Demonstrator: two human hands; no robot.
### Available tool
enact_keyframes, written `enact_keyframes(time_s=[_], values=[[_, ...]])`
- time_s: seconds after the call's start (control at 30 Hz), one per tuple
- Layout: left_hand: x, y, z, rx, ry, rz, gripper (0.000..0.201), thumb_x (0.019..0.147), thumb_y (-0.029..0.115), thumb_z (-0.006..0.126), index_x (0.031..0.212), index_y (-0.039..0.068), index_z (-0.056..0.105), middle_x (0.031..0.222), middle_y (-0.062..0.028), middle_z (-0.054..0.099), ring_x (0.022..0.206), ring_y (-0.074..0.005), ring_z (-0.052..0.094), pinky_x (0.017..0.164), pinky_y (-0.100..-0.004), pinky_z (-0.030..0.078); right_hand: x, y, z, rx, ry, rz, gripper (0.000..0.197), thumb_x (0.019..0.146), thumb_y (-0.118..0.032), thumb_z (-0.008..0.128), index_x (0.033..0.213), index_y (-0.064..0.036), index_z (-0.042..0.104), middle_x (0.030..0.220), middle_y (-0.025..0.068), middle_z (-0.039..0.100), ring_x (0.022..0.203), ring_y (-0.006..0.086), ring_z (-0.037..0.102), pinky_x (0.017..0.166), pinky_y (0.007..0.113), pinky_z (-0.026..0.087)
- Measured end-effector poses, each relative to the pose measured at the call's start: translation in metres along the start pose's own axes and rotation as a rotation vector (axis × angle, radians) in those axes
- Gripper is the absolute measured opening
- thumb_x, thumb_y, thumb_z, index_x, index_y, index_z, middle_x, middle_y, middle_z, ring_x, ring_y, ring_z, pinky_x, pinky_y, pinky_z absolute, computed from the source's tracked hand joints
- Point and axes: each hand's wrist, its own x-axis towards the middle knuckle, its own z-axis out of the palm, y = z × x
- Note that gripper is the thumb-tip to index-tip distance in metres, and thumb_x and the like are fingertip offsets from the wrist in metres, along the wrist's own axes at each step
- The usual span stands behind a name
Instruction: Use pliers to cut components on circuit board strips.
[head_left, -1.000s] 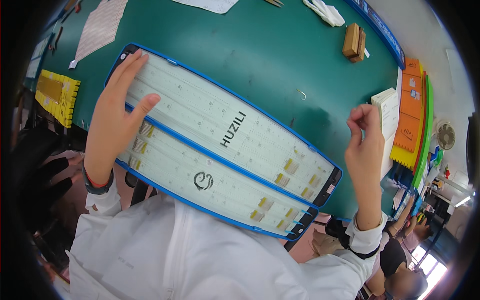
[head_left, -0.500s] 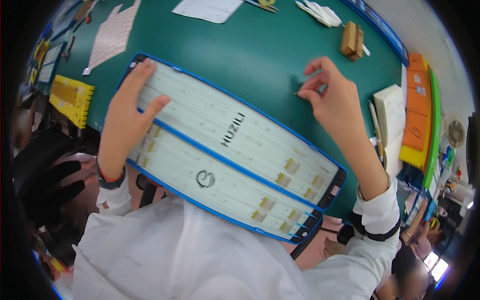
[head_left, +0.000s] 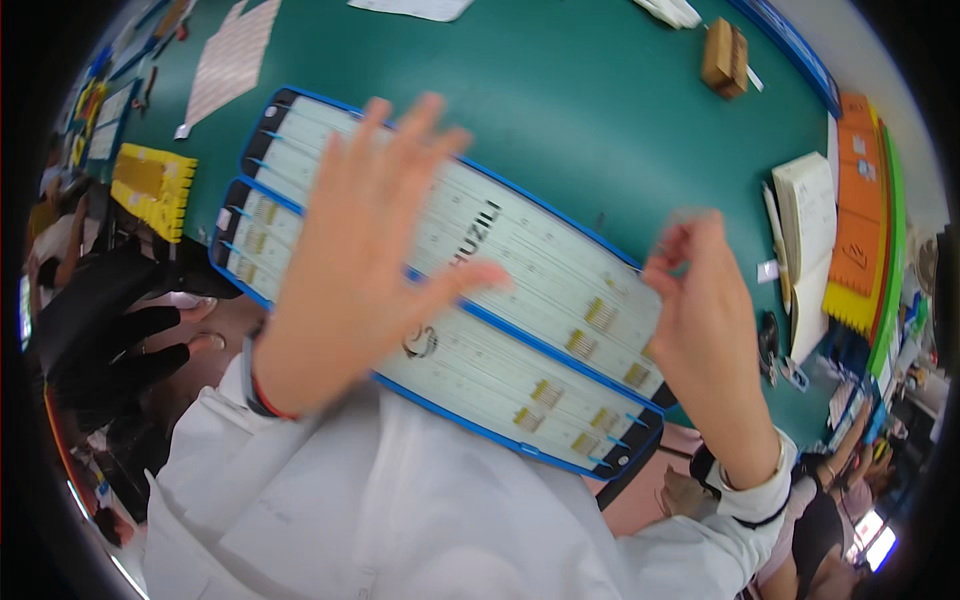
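Note:
A long, open, blue-edged case (head_left: 525, 225) with two pale panels lies aslant at the table's near edge, over my lap. Thin lines run along its panels, with blue pegs at the ends and small yellowish pieces in clusters. My left hand (head_left: 375, 240), smeared by motion, is spread open over the case's left-middle part and hides some of it. Whether it touches the panel I cannot tell. At the case's right far edge is my right hand (head_left: 700, 290), its fingers curled and pinched together. What they hold, if anything, is too small and blurred to name.
The green table (head_left: 560, 110) stretches beyond the case. A small brown block (head_left: 725, 60) stands at the far right. An open notebook (head_left: 805, 220) with a pen, and orange and yellow boards (head_left: 858, 220), lie along the right. A yellow notched board (head_left: 153, 190) is at left.
My left hand has left the case's left end and swung right across its middle, fingers spread. My right hand has come down and nearer, from above the table to the case's right edge.

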Motion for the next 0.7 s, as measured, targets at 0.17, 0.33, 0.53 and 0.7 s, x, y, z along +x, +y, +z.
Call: enact_keyframes(time_s=[0.17,0.33,0.53,0.7], values=[[-0.003,0.072,0.032,-0.131,-0.167,0.12,0.084,0.072,0.068,0.058,0.137,0.017,0.046,0.152,-0.0151,0.023,0.136,-0.0499,0.018,0.103,-0.0691,0.012,-0.004,0.0,0.002,-0.115,-0.031,-0.021,0.036,0.074,0.016,0.056,0.101,-0.003,0.042,0.084,0.0133,0.054,0.079,0.0288,0.058,0.07,0.035,0.048],[-0.003,0.074,0.044,-0.059,-0.222,0.129,0.078,0.072,0.07,0.055,0.137,0.027,0.048,0.153,-0.0148,0.02,0.133,-0.0559,0.014,0.095,-0.0778,0.01,-0.018,0.02,-0.026,-0.077,0.079,0.091,0.043,0.071,0.008,0.064,0.111,-0.0036,0.053,0.091,0.0111,0.062,0.09,0.0285,0.06,0.075,0.036,0.048],[-0.005,0.058,0.042,-0.101,-0.269,0.116,0.079,0.073,0.072,0.051,0.14,0.03,0.042,0.154,-0.0139,0.019,0.133,-0.0571,0.012,0.092,-0.0795,0.011,-0.075,0.103,-0.059,-0.15,0.139,0.346,0.058,0.073,-0.012,0.076,0.125,-0.0002,0.053,0.117,0.0119,0.052,0.113,0.0246,0.051,0.093,0.032,0.041],[-0.033,0.058,0.074,-0.335,0.0,0.159,0.067,0.084,0.057,0.051,0.139,0.022,0.041,0.152,-0.0173,0.021,0.136,-0.0517,0.014,0.102,-0.0717,0.014,-0.02,0.084,-0.009,-0.056,0.273,-0.07,0.058,0.073,-0.013,0.073,0.125,0.0001,0.051,0.116,0.0136,0.053,0.107,0.0283,0.051,0.091,0.037,0.042]])
